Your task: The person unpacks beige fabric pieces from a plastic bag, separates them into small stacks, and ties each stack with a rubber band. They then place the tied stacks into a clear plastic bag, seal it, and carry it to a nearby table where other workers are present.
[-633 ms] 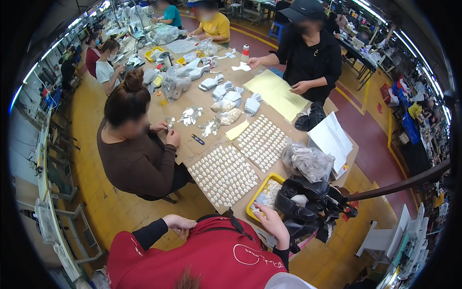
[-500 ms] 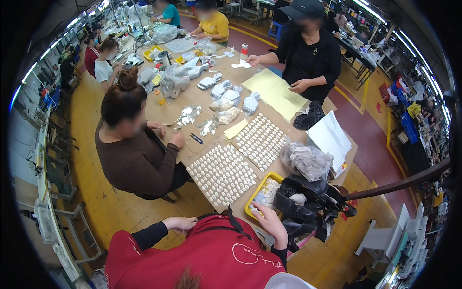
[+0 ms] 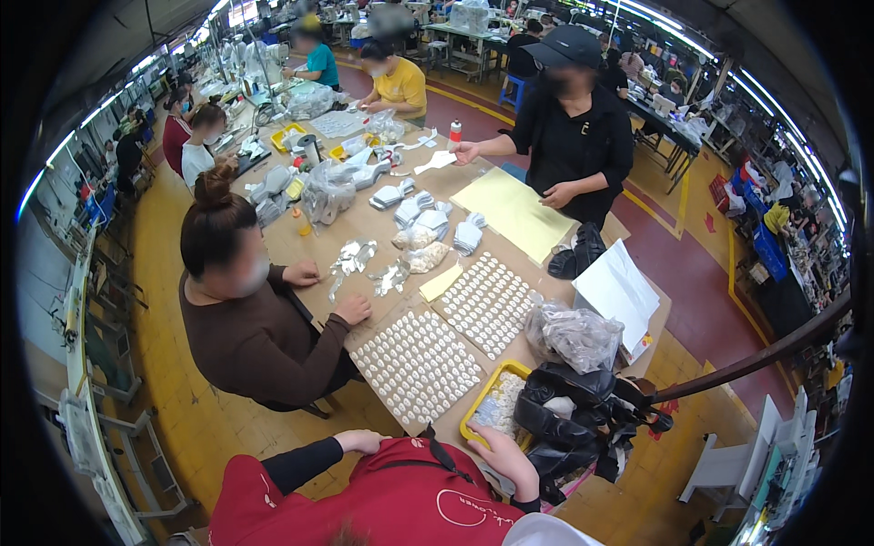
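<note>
My right hand (image 3: 503,455) lies at the near edge of a yellow tray (image 3: 470,424), its fingers stretched out over the rim. Small white pieces (image 3: 499,405) fill part of that tray. My left hand (image 3: 362,441) is low against the front of my red vest (image 3: 401,473), with its fingers partly hidden. Just beyond the tray, two sheets (image 3: 401,420) on the table carry rows of small white oval pieces (image 3: 419,364). Black glossy material (image 3: 564,428) is heaped right beside the tray and my right hand.
A seated co-worker in brown (image 3: 246,337) has both hands on the table at left. Across it, a standing co-worker in black (image 3: 574,136) holds a white piece (image 3: 441,162) over a yellow sheet (image 3: 514,214). A clear plastic bag (image 3: 574,337) and grey-white stacks (image 3: 423,218) lie between.
The view has tilted up, so the table sits lower in it. The seated co-worker's hands have shifted on the table, and the dark blue snips near them no longer show.
</note>
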A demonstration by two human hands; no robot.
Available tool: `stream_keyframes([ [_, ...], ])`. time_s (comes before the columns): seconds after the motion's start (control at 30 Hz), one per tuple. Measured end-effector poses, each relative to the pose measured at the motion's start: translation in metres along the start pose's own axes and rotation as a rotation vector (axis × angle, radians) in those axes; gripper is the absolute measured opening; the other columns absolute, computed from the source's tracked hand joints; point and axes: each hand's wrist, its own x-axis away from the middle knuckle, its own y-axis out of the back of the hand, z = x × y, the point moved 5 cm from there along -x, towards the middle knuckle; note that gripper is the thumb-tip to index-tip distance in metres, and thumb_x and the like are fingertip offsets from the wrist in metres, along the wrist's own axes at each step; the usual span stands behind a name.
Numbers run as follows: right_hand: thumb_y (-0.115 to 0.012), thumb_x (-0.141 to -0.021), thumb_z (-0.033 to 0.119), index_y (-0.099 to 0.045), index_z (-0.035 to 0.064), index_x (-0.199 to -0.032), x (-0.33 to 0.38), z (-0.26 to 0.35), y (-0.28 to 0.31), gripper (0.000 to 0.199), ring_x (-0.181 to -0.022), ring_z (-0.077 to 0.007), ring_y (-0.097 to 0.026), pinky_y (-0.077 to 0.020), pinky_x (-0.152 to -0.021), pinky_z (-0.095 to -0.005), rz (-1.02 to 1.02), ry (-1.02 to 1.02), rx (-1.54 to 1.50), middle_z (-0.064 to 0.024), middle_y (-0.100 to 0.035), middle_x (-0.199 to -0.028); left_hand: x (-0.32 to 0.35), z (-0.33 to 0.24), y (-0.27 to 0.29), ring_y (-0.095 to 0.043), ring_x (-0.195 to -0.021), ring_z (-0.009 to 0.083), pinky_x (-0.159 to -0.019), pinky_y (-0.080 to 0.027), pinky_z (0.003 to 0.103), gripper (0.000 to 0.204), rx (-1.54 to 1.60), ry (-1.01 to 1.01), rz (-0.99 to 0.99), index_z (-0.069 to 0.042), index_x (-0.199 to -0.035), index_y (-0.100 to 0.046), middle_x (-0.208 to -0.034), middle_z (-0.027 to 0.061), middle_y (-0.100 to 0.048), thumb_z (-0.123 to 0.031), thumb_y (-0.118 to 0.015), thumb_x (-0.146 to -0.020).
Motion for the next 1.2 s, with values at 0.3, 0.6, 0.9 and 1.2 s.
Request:
stream_keyframes([
  [0.3,-0.058,-0.096,0.024,-0.056,0.0032,-0.132,0.006,-0.001,-0.002,0.042,-0.11,-0.0393,-0.06,-0.0474,-0.095,-0.0421,-0.003,0.002,0.011,-0.0234,-0.064,-0.118,0.007,-0.006,0.019,-0.043,-0.05,0.0114,-0.047,-0.036,0.03,0.039,0.302,-0.009,0.155,-0.02,-0.123,-0.067,-0.061,-0.0024,-0.048,-0.021,-0.045,-0.09],
  [0.6,-0.057,-0.096,0.023,-0.056,0.0027,-0.132,0.007,0.002,-0.001,0.041,-0.11,-0.0401,-0.06,-0.0473,-0.096,-0.0428,0.005,-0.011,-0.001,-0.0237,-0.064,-0.119,-0.016,-0.024,0.009,-0.067,-0.079,0.0315,-0.075,-0.054,0.042,0.036,0.14,0.102,-0.148,-0.001,-0.109,-0.071,-0.091,0.0175,-0.069,-0.017,-0.045,-0.09],
  [0.9,-0.057,-0.096,0.022,-0.056,0.0017,-0.131,0.01,0.003,-0.003,0.041,-0.115,-0.0388,-0.058,-0.0454,-0.099,-0.0423,0.025,-0.053,-0.01,-0.023,-0.063,-0.123,0.0,-0.02,0.025,-0.071,-0.088,0.035,-0.078,-0.057,0.045,0.028,0.246,-0.124,-0.257,-0.004,-0.105,-0.071,-0.1,0.0206,-0.071,-0.014,-0.061,-0.081],
  [1.2,-0.058,-0.095,0.022,-0.056,0.0008,-0.131,0.009,0.002,-0.003,0.042,-0.113,-0.0393,-0.059,-0.0465,-0.097,-0.0421,0.033,-0.028,0.002,-0.0242,-0.063,-0.121,0.021,-0.015,0.01,-0.069,-0.09,0.0397,-0.08,-0.055,0.049,0.029,-0.074,0.005,-0.536,-0.006,-0.105,-0.069,-0.096,0.0219,-0.07,-0.029,-0.058,-0.091],
])
